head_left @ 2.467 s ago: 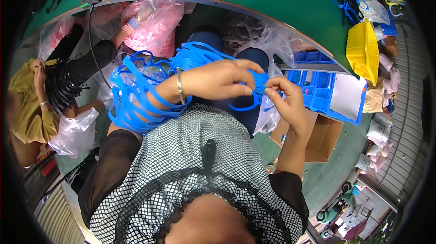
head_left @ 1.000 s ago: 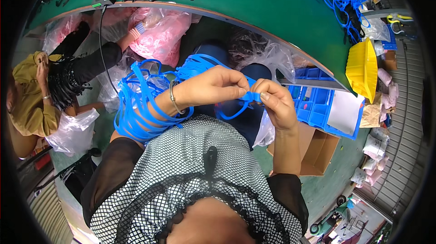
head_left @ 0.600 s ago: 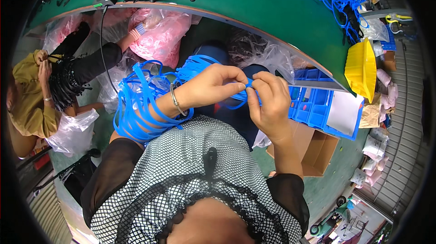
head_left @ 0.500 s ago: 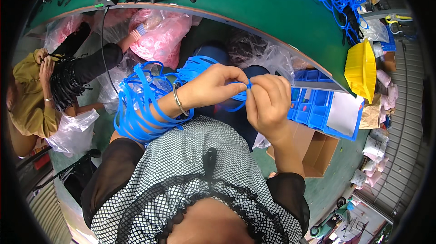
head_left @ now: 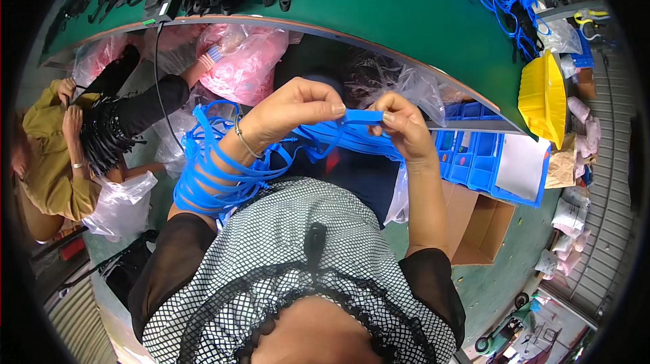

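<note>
Before the green table [head_left: 406, 32], a blue strap [head_left: 364, 117] is pinched by left hand [head_left: 291, 108] and right hand [head_left: 404, 130]; farther from the table, loops [head_left: 203, 184] are already strung on the left forearm; lap straps [head_left: 355, 142] apparently remain unworked.

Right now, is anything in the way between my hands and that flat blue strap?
Nothing visible. Your left hand and right hand each appear to pinch the blue strap directly; the looped straps sit off to the left, not in between.

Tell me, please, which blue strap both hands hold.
The blue strap spanning left hand to right hand; other straps encircle the left forearm or lie over the lap.
</note>
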Demonstrator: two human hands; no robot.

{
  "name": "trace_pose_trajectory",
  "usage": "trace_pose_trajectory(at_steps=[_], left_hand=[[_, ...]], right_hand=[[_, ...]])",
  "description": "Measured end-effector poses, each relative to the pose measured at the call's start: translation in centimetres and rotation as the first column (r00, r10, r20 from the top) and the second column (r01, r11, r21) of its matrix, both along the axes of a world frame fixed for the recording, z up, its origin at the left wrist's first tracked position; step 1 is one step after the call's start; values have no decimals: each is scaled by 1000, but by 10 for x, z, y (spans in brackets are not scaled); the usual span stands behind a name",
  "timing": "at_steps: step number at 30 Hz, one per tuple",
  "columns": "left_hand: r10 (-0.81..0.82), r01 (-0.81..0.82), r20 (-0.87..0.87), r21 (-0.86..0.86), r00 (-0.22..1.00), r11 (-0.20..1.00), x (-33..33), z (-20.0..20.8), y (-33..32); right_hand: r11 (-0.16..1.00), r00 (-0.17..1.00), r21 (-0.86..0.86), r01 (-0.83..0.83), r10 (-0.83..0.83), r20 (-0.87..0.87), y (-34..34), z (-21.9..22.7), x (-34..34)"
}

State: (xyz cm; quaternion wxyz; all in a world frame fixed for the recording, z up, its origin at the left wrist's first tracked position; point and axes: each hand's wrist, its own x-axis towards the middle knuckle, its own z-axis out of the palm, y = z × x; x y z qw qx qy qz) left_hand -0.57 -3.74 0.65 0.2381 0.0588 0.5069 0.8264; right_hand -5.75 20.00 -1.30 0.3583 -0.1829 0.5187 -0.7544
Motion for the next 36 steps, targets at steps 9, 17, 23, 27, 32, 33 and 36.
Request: trace_pose_trajectory(at_steps=[9, 17, 23, 27, 32, 33, 36], left_hand=[[-41, 47, 30, -211, 999, 976, 0, 3, 2], [-32, 26, -29, -186, 999, 982, -1, 0, 1], [-20, 9, -54, -200, 998, 980, 1, -5, 5], [-80, -8, -282, -299, 956, 954, 2, -4, 14], [-128, 11, -345, -323, 930, 946, 7, -5, 28], [-147, 24, -354, -329, 924, 944, 6, -7, 30], [-153, 39, -344, -316, 927, 948, 8, -7, 34]], right_hand=[[960, 955, 281, 4, 80, -285, 6, 43, -5], [944, 948, 326, -41, 140, -287, 4, 51, -14], [925, 924, 362, -112, 231, -306, 2, 39, -27], [884, 862, 454, -110, 313, -400, -8, 27, -51], [816, 589, 245, 524, -140, -796, -40, 14, -135], [724, 450, 255, 641, -86, -889, -46, 7, -155], [530, 148, 164, 832, 73, -986, -65, -9, -193]])
